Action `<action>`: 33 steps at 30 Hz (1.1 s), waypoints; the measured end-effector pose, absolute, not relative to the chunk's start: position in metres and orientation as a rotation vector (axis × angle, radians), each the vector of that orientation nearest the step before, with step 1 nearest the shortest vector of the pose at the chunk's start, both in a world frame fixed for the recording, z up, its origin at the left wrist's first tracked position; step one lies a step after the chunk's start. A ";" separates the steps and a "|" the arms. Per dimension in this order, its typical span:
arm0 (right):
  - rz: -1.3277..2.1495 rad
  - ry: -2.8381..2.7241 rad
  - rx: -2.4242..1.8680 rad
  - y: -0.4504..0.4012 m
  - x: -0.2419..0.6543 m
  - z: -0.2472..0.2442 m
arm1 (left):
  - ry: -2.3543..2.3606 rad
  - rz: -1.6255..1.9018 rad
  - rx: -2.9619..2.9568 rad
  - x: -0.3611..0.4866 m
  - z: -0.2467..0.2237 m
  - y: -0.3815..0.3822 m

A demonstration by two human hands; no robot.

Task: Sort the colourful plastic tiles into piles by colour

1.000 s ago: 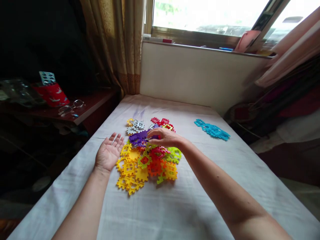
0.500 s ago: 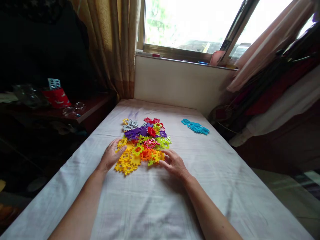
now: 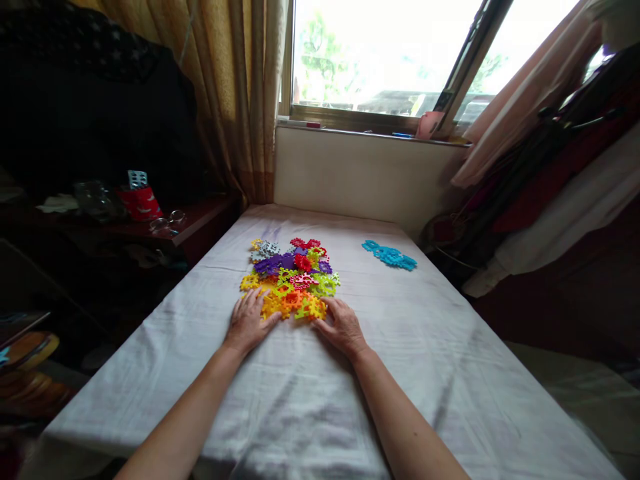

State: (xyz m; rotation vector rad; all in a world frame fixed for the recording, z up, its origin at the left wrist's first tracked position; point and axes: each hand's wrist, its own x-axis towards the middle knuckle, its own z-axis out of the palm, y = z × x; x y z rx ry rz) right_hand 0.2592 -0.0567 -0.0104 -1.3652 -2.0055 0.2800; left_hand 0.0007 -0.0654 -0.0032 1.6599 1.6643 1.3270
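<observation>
Plastic interlocking toy pieces with toothed edges lie in a loose heap on the bed sheet. Yellow pieces (image 3: 273, 307) and orange pieces (image 3: 293, 298) form its near side. Purple pieces (image 3: 269, 265) and a small red piece (image 3: 302, 263) are in the middle, with grey pieces (image 3: 265, 250) behind on the left. My left hand (image 3: 249, 323) rests with spread fingers over the heap's near left edge, covering some yellow pieces. At the near right edge, my right hand (image 3: 342, 325) is open, its fingertips against a yellow piece (image 3: 315, 307).
Blue toothed pieces (image 3: 390, 256) lie apart, at the right. A pale sheet (image 3: 290, 400) covers the bed. To the left stands a dark table with eyeglasses (image 3: 167, 221) and a red container (image 3: 139, 203). Clothes (image 3: 540, 193) hang at the right.
My left hand has moved right and nearer, now over the front yellow pieces, which are pushed in toward the heap. My right hand stays at the near right edge.
</observation>
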 end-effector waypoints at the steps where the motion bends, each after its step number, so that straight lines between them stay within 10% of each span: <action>1: 0.292 -1.986 -1.368 -0.056 0.260 -0.011 | 1.704 1.350 1.653 0.003 -0.003 -0.061; 33: -0.053 -1.600 -1.964 -0.040 0.315 -0.018 | 1.890 1.202 2.048 -0.011 -0.008 -0.055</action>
